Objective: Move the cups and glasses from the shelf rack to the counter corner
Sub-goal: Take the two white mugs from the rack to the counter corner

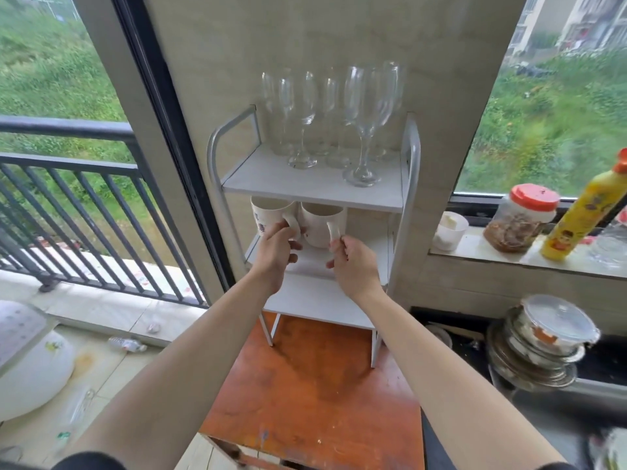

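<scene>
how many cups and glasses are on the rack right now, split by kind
white mugs: 2, the left mug and the right mug, on the middle shelf
stemmed glasses: 6, on the top shelf; they overlap, so this is my best reading
total: 8

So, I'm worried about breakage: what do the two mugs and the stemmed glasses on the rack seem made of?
Left mug and right mug: probably glazed ceramic, opaque white with slight sheen and thick handles. Stemmed glasses: apparently clear glass, transparent with bright highlights; plastic can't be excluded.
</scene>
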`<state>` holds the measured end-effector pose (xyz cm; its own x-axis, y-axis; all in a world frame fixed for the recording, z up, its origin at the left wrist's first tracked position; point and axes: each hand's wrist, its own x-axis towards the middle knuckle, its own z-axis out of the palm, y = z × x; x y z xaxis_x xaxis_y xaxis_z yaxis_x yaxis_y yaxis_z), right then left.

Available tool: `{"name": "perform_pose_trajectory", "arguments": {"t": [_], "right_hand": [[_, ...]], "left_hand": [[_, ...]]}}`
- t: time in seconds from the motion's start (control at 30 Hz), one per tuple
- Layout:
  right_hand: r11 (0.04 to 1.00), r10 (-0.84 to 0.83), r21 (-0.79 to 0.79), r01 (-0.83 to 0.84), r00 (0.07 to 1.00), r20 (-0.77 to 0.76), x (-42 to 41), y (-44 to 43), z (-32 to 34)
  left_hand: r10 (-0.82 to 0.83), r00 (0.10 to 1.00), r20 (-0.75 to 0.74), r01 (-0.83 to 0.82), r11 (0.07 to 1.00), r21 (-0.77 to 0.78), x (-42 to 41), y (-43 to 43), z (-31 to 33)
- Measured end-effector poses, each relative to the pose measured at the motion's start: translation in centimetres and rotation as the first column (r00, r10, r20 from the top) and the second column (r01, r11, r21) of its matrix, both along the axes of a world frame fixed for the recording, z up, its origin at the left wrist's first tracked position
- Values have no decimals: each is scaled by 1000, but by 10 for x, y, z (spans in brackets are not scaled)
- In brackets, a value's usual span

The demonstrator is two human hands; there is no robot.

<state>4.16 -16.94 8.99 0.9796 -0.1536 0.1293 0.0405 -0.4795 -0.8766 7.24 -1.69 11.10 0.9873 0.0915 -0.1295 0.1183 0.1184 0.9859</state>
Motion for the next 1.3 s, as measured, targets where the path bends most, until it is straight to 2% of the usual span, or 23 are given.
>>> {"name": "perform_pose_trajectory", "arguments": {"t": [0.07, 0.17, 0.23, 0.33, 0.43, 0.53, 0.73, 0.87, 1.07, 1.17, 1.3], "right_hand": [[997, -61, 44, 61, 998, -14, -4, 1, 0], [946, -127, 286, 150, 987, -98, -11, 2, 3], [911, -121, 378, 168, 982, -144, -15, 4, 5], [916, -89, 376, 139, 985, -148, -22, 10, 8], [916, -57, 383, 121, 983, -175, -33, 16, 13], [899, -96, 400, 175, 973, -209, -48, 19, 17], [843, -249, 475, 252, 966, -71, -119, 34, -5], [814, -332, 485, 320, 941, -64, -169, 31, -25], [790, -448, 466, 398, 894, -4, -227, 1, -44], [758, -530, 454, 468, 848, 11, -253, -27, -43], [666, -657, 495, 559, 753, 34, -295, -71, -35]], "left_hand": [[25, 999, -29, -26, 998, -65, -3, 0, 0], [51, 994, -92, -70, 975, -211, -12, 4, 1], [54, 992, -116, -82, 965, -247, -19, 11, 1], [77, 989, -123, -103, 970, -221, -34, 18, -1], [96, 990, -106, -105, 991, -87, -52, 19, -5], [107, 991, -86, -105, 994, 29, -76, 20, -11], [128, 990, 59, -133, 987, 87, -144, 19, -30], [63, 989, 133, -75, 993, 87, -183, 12, -47], [-69, 989, 131, 51, 989, 139, -219, -18, -59], [-143, 980, 136, 124, 982, 143, -236, -44, -57], [-248, 958, 142, 225, 961, 158, -263, -91, -48]]}}
